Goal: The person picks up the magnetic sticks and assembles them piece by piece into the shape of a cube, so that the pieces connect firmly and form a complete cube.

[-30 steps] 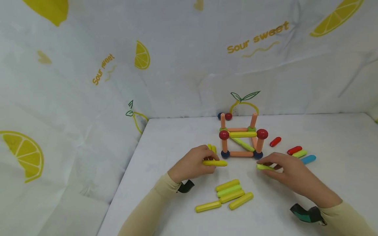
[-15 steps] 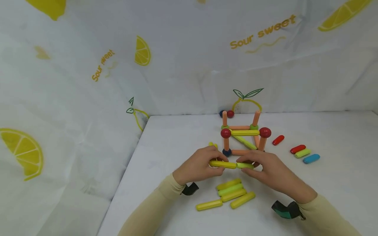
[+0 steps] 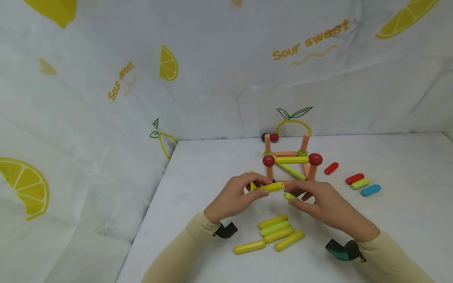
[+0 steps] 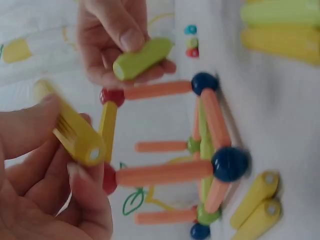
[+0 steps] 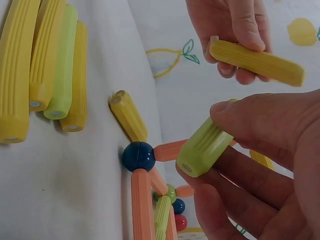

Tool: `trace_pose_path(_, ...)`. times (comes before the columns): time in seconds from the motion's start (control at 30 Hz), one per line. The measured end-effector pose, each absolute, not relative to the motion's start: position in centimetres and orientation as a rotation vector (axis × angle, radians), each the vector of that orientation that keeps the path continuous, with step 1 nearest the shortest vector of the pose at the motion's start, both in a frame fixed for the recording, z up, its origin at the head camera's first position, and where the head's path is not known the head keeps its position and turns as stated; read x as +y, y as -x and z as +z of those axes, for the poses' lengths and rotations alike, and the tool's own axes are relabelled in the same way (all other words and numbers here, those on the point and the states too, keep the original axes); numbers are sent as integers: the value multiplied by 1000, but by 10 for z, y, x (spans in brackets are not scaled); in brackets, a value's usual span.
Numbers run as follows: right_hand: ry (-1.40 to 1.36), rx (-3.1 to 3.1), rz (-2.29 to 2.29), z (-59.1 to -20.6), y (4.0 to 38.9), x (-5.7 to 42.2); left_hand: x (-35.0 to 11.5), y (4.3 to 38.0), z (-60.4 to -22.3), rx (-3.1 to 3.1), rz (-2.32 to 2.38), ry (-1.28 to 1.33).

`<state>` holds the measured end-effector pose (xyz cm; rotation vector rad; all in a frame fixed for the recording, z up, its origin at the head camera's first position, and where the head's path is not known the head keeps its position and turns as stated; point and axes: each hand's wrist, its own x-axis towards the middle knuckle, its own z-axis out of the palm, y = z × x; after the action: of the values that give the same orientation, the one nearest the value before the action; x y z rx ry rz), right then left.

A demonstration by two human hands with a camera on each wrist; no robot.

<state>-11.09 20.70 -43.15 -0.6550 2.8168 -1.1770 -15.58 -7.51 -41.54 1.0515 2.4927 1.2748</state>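
Left hand (image 3: 232, 197): pinched yellow rod (image 3: 275, 186).
Right hand (image 3: 325, 201): pinched lime rod (image 3: 291, 196).
Ball-and-rod frame (image 3: 291, 160): I saw front joined, rear posts (image 3: 267, 144) uncapped.

Near edge of worktop (image 3: 205, 165) cut off; yellow sticks (image 3: 252, 186) partly hidden behind left hand (image 3: 235, 196); near right corner of frame (image 3: 291, 160) behind right hand (image 3: 327, 204).

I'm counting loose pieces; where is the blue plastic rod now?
In the head view, the blue plastic rod lies on the white table, right of the right hand, just nearer the camera than a short lime-green plastic rod.
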Motion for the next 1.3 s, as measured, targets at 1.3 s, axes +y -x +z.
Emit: trace_pose_path(1.3, 187, 2848, -1001, -436, 145, 274, 27, 166, -459, 2142, 1885, -154)
